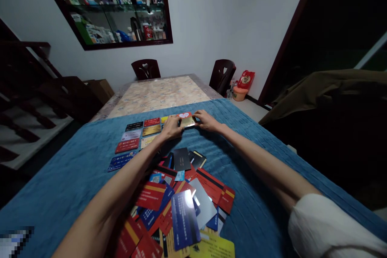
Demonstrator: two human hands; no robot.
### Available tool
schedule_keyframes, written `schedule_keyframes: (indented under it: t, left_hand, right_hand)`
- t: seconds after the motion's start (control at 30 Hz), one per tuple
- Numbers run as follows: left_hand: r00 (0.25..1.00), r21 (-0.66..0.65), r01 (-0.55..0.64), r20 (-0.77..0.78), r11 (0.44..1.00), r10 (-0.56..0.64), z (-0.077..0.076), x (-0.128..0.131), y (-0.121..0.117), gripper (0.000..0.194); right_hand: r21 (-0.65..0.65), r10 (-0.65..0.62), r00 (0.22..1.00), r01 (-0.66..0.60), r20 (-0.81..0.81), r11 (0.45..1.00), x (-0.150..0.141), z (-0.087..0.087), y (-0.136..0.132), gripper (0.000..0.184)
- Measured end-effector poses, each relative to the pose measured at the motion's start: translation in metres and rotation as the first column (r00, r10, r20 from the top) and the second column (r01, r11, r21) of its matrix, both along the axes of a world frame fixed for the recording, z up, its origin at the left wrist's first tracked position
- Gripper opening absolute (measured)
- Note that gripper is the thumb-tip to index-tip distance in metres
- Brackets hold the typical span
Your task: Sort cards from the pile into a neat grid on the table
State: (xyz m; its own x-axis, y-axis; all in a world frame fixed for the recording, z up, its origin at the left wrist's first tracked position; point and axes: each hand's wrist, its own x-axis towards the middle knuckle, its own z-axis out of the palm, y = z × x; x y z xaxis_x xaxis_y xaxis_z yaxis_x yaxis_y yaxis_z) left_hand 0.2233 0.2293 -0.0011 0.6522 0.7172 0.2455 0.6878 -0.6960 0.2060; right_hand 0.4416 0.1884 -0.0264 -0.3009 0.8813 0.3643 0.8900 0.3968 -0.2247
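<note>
A gold card [188, 122] is held by its two short edges between my left hand [173, 127] and my right hand [207, 121], just below a red card with a heart [184, 115]. Both hands have their fingers closed on it. To the left, cards lie in rows: a black card [134, 126], a gold-brown card [151, 130], a red card [127, 145] and a dark blue card [121, 161]. My left forearm hides part of these rows. Nearer me is a loose heap of overlapping cards, with a blue-purple card [185, 219] and a dark grey card [182, 159] on top.
A blue cloth [248, 161] covers the near part of the table; the patterned tabletop [163, 90] shows beyond. Two dark chairs [146, 69] stand at the far side. A red bag [246, 79] rests on an orange tub [240, 93] on the floor. Brown fabric [314, 88] hangs at right.
</note>
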Motion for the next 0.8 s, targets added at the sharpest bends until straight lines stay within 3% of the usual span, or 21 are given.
schedule_keyframes:
  t: [0.47,0.8]
  left_hand:
    - [0.993,-0.024,-0.087,-0.088,0.996,0.085,-0.005,0.005,0.007,0.029]
    - [0.992,-0.043,-0.085,-0.102,0.995,0.080,-0.008,0.007,0.013,0.018]
  right_hand:
    - [-0.057,-0.019,0.999,0.017,-0.027,0.998,0.002,-0.016,0.019,0.039]
    - [-0.087,-0.037,0.999,0.035,-0.022,0.996,0.003,-0.020,0.027,0.037]
